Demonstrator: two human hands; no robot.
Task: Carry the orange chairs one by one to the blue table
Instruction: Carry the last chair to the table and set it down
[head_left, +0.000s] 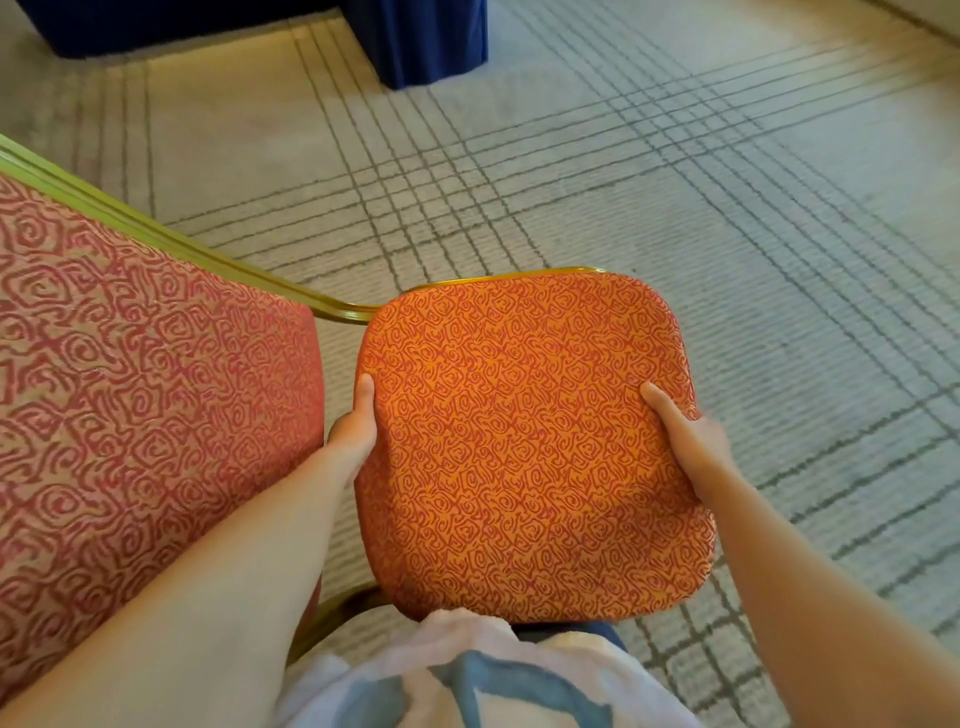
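Head view, looking down at two bare forearms that hold an orange chair in front of the person's body. The left hand grips the left edge of the seat cushion and the right hand grips the right edge. Each thumb lies on top of the patterned fabric, and the fingers curl out of sight underneath. A grip on both sides likely keeps the weight even and stops the chair swinging while it is carried. The backrest fills the left of the view, close to the camera. A gold frame runs along its edge and seems to join it to the seat, so the chair appears turned with its back to the person's left. Whether its legs touch the floor cannot be seen. The near edge of the seat sits just above a white and blue shirt.

Ahead lies pale carpet crossed by dark grid lines, with nothing visible standing on it between the chair and the blue table. The table, draped in blue cloth to the floor, sits at the top of the view, well apart from the chair. The drape's corner points toward the person, so I judge the chair's far edge should be set down short of the cloth
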